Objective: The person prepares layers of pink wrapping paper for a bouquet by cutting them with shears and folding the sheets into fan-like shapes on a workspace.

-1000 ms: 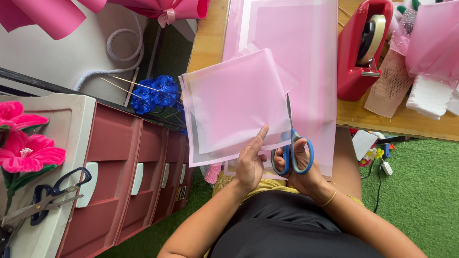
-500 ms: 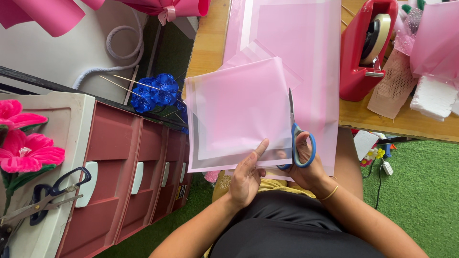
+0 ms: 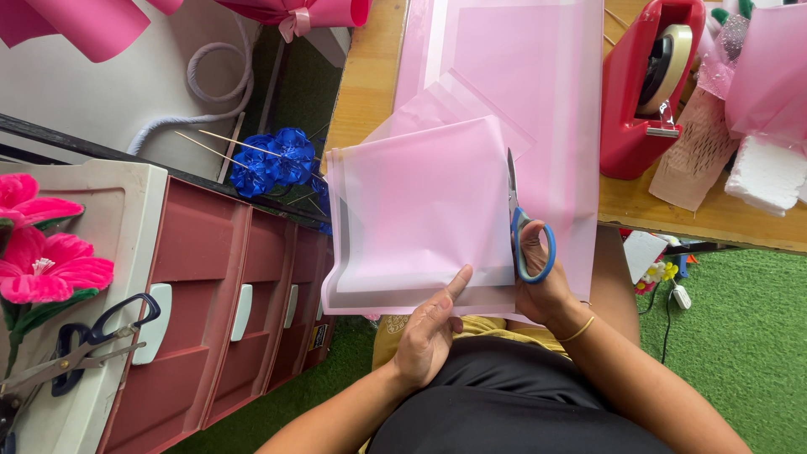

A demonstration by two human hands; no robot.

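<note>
A folded sheet of pale pink wrapping paper [image 3: 420,210] hangs over the near edge of the wooden table [image 3: 361,76]. My left hand [image 3: 429,328] pinches its lower edge, thumb on top. My right hand [image 3: 542,282] grips blue-handled scissors [image 3: 523,227], whose blades point away from me along the sheet's right edge. A larger pink sheet [image 3: 530,67] lies flat on the table beneath.
A red tape dispenser [image 3: 651,84] stands on the table at right, beside brown mesh paper [image 3: 685,160] and white foam [image 3: 765,172]. A maroon drawer unit [image 3: 218,303] is at left, with pink fabric flowers [image 3: 42,252] and black scissors [image 3: 76,349] on top. Blue flowers [image 3: 273,160] sit behind it.
The scissors and my right hand have moved rightwards and forward along the sheet's right edge. My left hand has shifted down to the sheet's bottom edge.
</note>
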